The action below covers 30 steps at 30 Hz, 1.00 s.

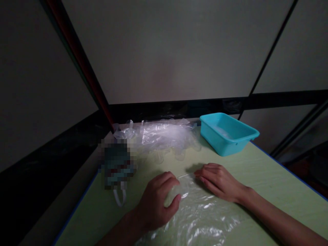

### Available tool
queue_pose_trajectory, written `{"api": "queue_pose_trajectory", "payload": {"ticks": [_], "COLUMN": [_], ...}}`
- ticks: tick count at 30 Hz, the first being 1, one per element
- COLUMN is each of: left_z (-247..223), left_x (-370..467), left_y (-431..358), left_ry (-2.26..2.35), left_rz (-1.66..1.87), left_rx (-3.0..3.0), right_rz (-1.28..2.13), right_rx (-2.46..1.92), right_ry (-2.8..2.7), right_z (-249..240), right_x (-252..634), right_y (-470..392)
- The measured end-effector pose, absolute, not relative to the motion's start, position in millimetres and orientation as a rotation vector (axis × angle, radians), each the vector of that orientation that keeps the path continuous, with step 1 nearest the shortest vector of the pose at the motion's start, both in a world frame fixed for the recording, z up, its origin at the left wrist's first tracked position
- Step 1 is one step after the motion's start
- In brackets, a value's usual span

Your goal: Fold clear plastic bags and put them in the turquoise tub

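Note:
A thin, clear plastic bag or sheet (200, 218) lies wrinkled on the pale green table in front of me. My right hand (217, 179) rests at its far edge, fingertips pinched together on the plastic's upper corner. On the other side, my left hand (161, 196) curves over the plastic's left part, thumb and fingers apart. A rounded bit of clear film shows just beyond those fingertips; whether they touch it I cannot tell.
Behind my hands, a heap of clear plastic pieces (166, 135) lies along the wall. A turquoise basin (230, 147) stands at the back right corner. At left sits a pixelated, blurred object with a white loop (120, 198). The table (276, 198) has a blue edge.

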<state>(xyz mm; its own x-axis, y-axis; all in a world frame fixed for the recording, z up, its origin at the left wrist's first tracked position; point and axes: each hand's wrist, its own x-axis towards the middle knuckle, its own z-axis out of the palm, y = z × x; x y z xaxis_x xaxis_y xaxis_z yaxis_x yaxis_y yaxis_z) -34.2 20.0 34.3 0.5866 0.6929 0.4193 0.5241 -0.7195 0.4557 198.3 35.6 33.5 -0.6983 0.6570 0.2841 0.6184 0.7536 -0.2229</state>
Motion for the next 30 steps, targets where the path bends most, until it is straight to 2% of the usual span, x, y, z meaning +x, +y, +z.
{"api": "queue_pose_trajectory", "payload": {"ticks": [7, 12, 24, 30], "left_z": [28, 24, 22, 21], "left_x": [-32, -32, -34, -38], "left_y": [12, 8, 9, 9], "left_ry": [1.011, 0.988, 0.948, 0.92], "left_rz": [0.344, 0.146, 0.124, 0.184], "left_rx": [2.654, 2.671, 2.692, 2.665], "right_rz": [0.363, 0.457, 0.395, 0.356], "right_rx": [-0.956, -0.97, -1.252, -1.244], "right_ry": [-2.73, -2.827, -2.77, -2.768], "right_z": [37, 27, 22, 20], "right_x": [185, 185, 223, 236], "right_y": [23, 19, 24, 30]}}
